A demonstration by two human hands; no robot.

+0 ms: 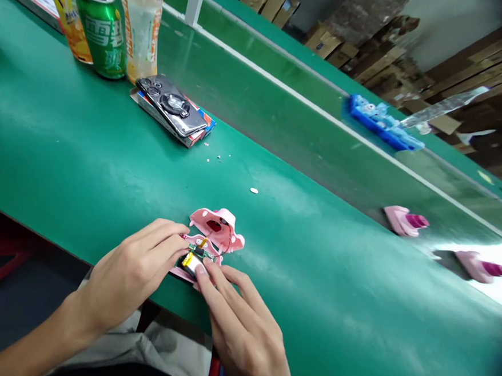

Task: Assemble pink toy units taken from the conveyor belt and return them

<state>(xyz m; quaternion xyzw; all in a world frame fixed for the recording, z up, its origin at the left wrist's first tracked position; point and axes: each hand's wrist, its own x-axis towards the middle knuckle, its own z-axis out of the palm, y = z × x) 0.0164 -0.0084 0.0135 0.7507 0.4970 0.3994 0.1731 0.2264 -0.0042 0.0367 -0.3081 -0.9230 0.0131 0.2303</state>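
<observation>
A small pink plastic casing lies opened at the near edge of the green bench. Its upper shell half (pixel 215 225) is tipped away, inner side up, joined by thin wires to the lower part. A green circuit board (pixel 208 255) and a silver battery (pixel 192 263) with yellow tape sit in the lower half. My left hand (pixel 136 269) is closed at the left side of that lower half, its fingertips on the rim. The fingers of my right hand (pixel 246 319) are closed at the battery and the casing's right side, and partly hide both.
A phone (pixel 175 105) rests on a flat box, near a green can (pixel 102 31) and a tall bottle (pixel 139 25). A small white piece (pixel 254 190) lies mid-bench. Two pink parts (pixel 403 220) and a blue tray (pixel 382 123) are at the right.
</observation>
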